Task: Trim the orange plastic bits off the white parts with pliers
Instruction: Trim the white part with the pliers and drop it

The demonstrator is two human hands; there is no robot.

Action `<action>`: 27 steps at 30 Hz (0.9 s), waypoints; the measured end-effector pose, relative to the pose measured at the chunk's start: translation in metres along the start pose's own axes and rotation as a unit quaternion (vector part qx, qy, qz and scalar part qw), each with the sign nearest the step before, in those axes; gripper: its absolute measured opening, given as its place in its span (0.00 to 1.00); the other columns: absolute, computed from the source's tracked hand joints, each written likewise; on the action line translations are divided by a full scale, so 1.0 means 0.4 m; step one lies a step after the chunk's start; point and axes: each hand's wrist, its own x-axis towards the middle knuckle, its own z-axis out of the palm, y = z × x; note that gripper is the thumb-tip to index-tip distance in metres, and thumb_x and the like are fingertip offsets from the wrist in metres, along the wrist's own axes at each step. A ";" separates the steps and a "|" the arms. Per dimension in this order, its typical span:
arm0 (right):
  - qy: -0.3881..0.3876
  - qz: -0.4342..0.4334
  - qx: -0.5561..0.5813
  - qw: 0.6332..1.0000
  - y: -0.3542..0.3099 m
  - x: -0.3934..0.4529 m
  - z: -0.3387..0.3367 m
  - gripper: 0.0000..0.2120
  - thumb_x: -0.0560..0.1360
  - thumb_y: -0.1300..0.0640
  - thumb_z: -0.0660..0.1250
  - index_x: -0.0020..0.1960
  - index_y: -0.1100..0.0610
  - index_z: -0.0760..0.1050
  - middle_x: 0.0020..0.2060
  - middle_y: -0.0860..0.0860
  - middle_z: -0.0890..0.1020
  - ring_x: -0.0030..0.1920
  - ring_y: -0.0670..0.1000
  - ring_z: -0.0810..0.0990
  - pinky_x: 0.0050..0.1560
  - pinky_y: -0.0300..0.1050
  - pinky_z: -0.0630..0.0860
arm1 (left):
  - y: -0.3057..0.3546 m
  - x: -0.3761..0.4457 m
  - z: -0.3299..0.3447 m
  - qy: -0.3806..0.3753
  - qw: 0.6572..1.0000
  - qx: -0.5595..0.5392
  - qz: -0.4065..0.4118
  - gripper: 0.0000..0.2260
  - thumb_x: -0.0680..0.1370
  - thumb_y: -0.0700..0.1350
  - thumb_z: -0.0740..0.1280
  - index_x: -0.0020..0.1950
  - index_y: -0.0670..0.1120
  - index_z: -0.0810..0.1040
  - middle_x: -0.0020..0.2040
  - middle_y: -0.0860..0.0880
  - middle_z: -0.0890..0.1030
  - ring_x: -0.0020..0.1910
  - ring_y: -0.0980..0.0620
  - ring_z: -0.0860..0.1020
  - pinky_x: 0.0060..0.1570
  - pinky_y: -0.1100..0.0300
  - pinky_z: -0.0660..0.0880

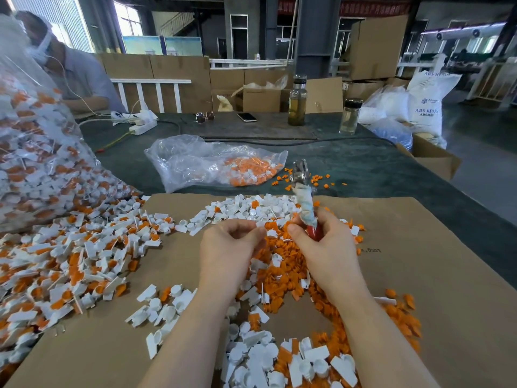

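Note:
My right hand grips the pliers by their red, cloth-wrapped handles, the metal jaws pointing up and away from me. My left hand is beside it with fingers curled in a pinch; what it holds is hidden. Both hands hover over a heap of cut orange bits on the cardboard sheet. Untrimmed white-and-orange parts spill out at the left. Trimmed white parts lie beyond my hands, and more white parts lie near me.
A big clear bag of untrimmed parts stands at the left, and a smaller bag lies on the green table beyond the cardboard. Two bottles, a phone, sunglasses and a power strip sit further back. A person sits at far left.

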 end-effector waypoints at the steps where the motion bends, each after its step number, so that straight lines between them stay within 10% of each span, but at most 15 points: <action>1: 0.004 -0.002 -0.001 1.000 0.000 0.000 0.000 0.05 0.75 0.56 0.71 0.50 0.51 0.78 0.38 0.41 0.80 0.42 0.32 0.77 0.37 0.22 0.69 | -0.001 0.001 0.002 0.005 1.000 0.012 0.002 0.03 0.74 0.44 0.76 0.46 0.48 0.84 0.35 0.53 0.86 0.35 0.55 0.85 0.41 0.57 0.83; 10: 0.022 -0.010 -0.008 1.000 -0.001 -0.001 0.003 0.06 0.75 0.54 0.71 0.52 0.51 0.78 0.39 0.40 0.80 0.43 0.33 0.77 0.38 0.23 0.70 | -0.006 -0.017 0.014 0.062 0.931 0.287 0.219 0.05 0.76 0.47 0.72 0.49 0.55 0.86 0.41 0.60 0.83 0.41 0.63 0.79 0.42 0.71 0.72; 20: 0.025 -0.008 -0.017 1.000 -0.001 -0.001 0.005 0.07 0.75 0.55 0.70 0.54 0.52 0.78 0.41 0.40 0.80 0.45 0.33 0.77 0.40 0.23 0.70 | 0.011 -0.010 0.008 -0.021 0.995 -0.089 -0.040 0.02 0.73 0.39 0.76 0.44 0.43 0.84 0.36 0.47 0.86 0.37 0.51 0.86 0.36 0.64 0.81; 27: 0.025 -0.015 -0.065 0.997 0.000 -0.003 0.012 0.05 0.75 0.49 0.70 0.47 0.50 0.79 0.36 0.42 0.80 0.40 0.38 0.78 0.35 0.30 0.71 | 0.010 -0.022 0.022 -0.036 0.995 -0.090 -0.032 0.02 0.72 0.39 0.76 0.42 0.43 0.84 0.36 0.45 0.86 0.38 0.48 0.86 0.40 0.59 0.82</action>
